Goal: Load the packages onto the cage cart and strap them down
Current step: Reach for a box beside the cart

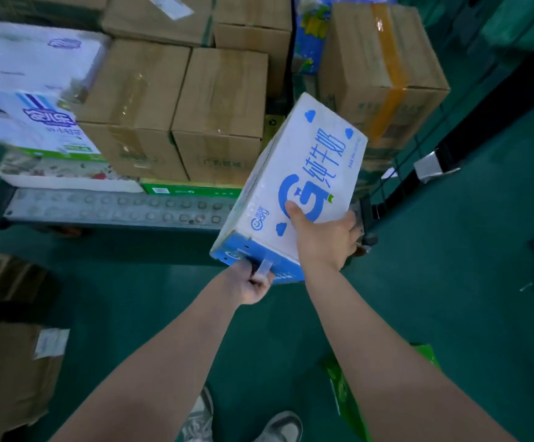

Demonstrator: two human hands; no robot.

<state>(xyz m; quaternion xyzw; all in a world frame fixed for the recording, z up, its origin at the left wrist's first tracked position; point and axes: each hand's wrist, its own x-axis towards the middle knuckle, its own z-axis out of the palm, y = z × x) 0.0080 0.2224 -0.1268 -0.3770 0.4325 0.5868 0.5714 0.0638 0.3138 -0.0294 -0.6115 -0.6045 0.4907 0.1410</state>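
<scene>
L hand (253,283) clenched round the strap handle (264,268) at the near end of the white-blue box (310,161), R hand (321,237) gripping its right edge w/ thumb on top, box held tilted in the air just before the cage cart deck (116,207), brown cartons (221,100) stacked on it beyond.

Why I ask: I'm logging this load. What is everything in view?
cart: one, grey deck, ahead
milk carton: one, white and blue, held tilted before cart
brown boxes: at least five, brown, stacked on cart
white carton: one, white, cart's left
green box: one, green, under brown boxes
floor box: one, brown, lower left
green bag: one, green, floor, lower right
shoes: two, grey, bottom edge
left hand: one, grips carton's near end
right hand: one, holds carton's right edge
</scene>
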